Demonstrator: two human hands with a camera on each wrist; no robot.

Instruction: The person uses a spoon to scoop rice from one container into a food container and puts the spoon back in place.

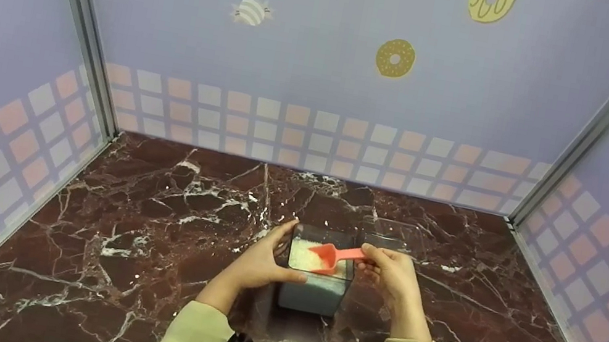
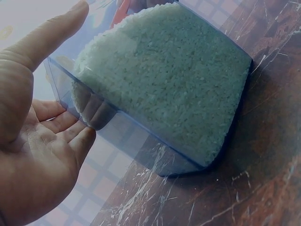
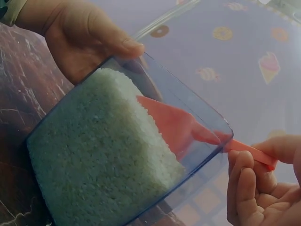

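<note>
Left hand (image 1: pixel 257 260) holds the side of the clear box (image 1: pixel 317 273) of rice (image 1: pixel 305 256), thumb on the rim and fingers against the wall; box stands mid-surface (image 1: pixel 143 230), near the front edge. Right hand (image 1: pixel 396 275) pinches the handle of the orange scoop (image 1: pixel 334 256), its bowl down inside the box on the rice

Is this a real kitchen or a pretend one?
Probably a pretend one: a small booth dressed like a kitchen. The walls are flat panels printed with doughnuts and tiles, joined by metal corner strips, around a marble-look counter holding a clear container of rice.
</note>
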